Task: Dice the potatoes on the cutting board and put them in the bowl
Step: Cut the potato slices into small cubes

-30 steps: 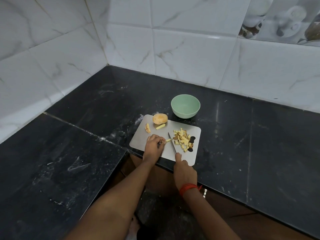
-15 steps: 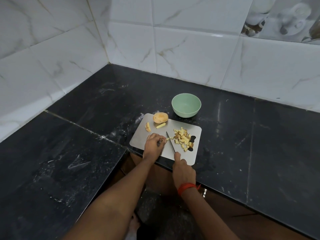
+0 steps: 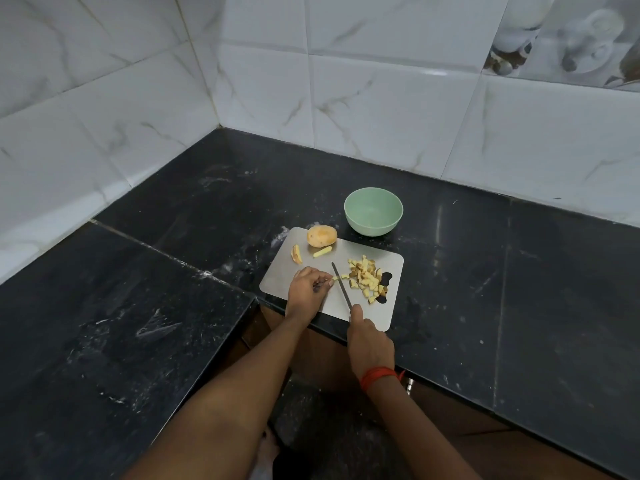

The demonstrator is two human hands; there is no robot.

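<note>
A grey cutting board (image 3: 287, 271) lies at the counter's front edge. On it my left hand (image 3: 306, 292) pinches a small potato strip (image 3: 333, 279), with its tip showing past my fingers. My right hand (image 3: 369, 342) grips a knife (image 3: 342, 286) whose blade lies just right of that strip. A pile of diced potato (image 3: 365, 278) sits on the board's right side. A whole potato (image 3: 321, 235), a slice (image 3: 296, 254) and a short stick (image 3: 322, 251) rest at the board's far end. The pale green bowl (image 3: 373, 211) stands empty behind the board.
The black stone counter (image 3: 173, 323) wraps around a corner, bounded by white tiled walls (image 3: 381, 109) at left and back. The board has a cut-out handle hole (image 3: 385, 287) beside the diced pile. A red thread circles my right wrist.
The knife blade has shifted slightly left toward the strip in my left hand. A few more small pieces lie between the blade and the pile. Both hands stay in place.
</note>
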